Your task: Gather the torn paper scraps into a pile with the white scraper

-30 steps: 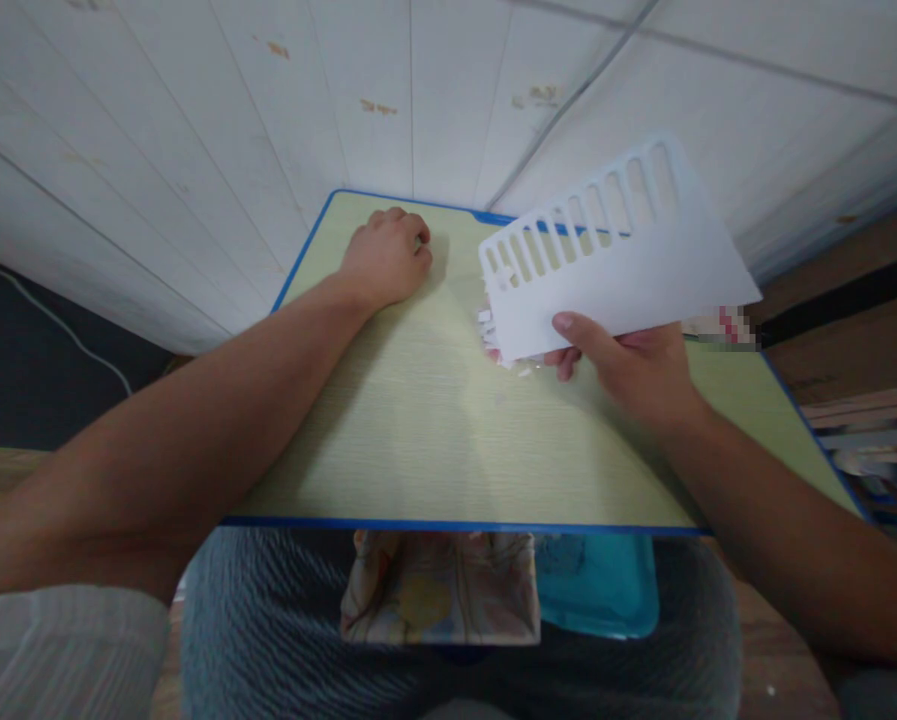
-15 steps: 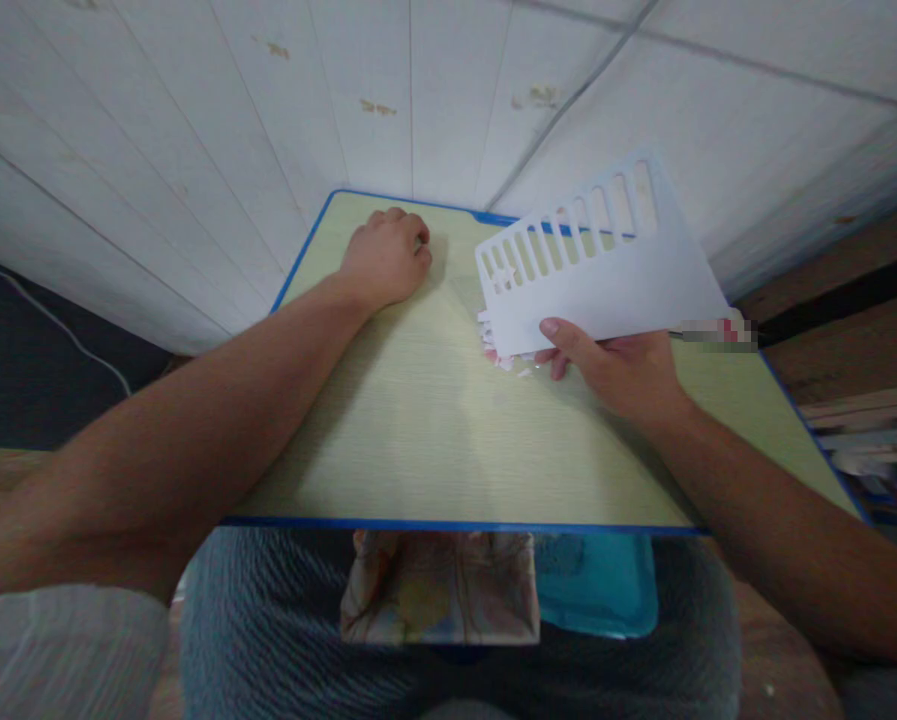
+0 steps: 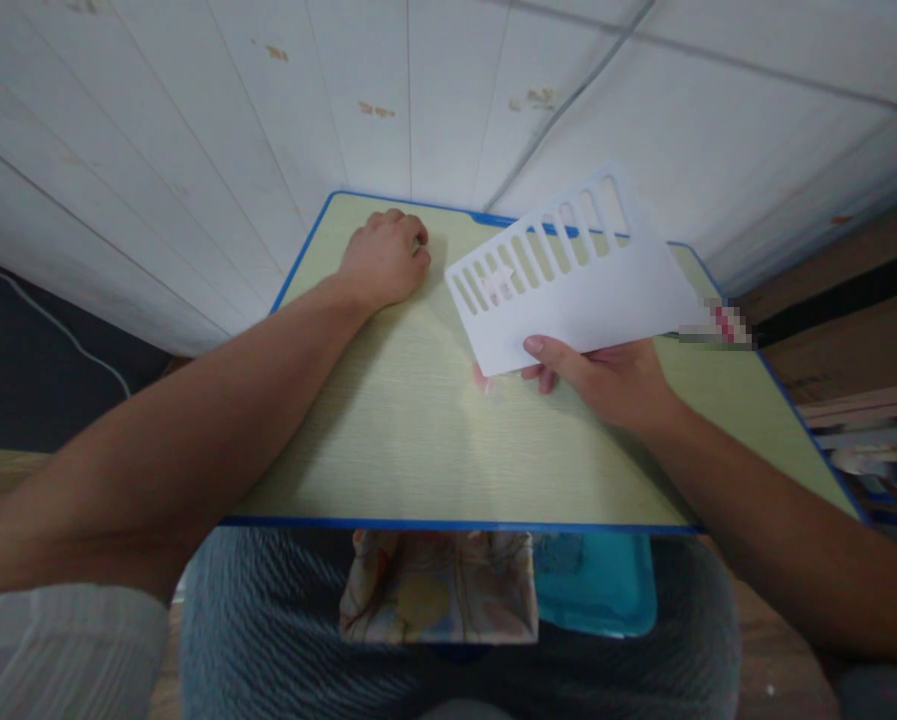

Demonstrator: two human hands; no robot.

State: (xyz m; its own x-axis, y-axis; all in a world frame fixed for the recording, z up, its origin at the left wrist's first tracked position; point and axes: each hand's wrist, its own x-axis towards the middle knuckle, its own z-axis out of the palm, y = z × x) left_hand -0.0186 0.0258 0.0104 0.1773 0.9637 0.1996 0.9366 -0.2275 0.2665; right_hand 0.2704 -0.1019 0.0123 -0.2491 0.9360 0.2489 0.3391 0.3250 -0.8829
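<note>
My right hand [image 3: 605,385] grips a thin white slotted board [image 3: 560,315] by its near edge, thumb on top and fingers underneath. A row of long rounded slots, growing in size to the right, runs along the board's far side. It is tilted above the table [image 3: 388,430]. Small pale and pinkish scraps [image 3: 499,283] show through some slots, and a pink bit [image 3: 481,378] peeks out under the near left corner. On the table's far left part rests my left hand [image 3: 386,255], its fingers curled. What they hold, if anything, is hidden.
The pale table has a blue rim and stands against a white panelled wall [image 3: 455,90] with a grey cable [image 3: 568,100]. Below its front edge are a patterned fabric box [image 3: 448,600] and a turquoise tray [image 3: 613,590]. Cardboard boxes [image 3: 853,340] stand at the right.
The white slotted board has moved left and slightly toward me in my right hand, covering most scraps that showed at its near left edge. My left hand has stayed put.
</note>
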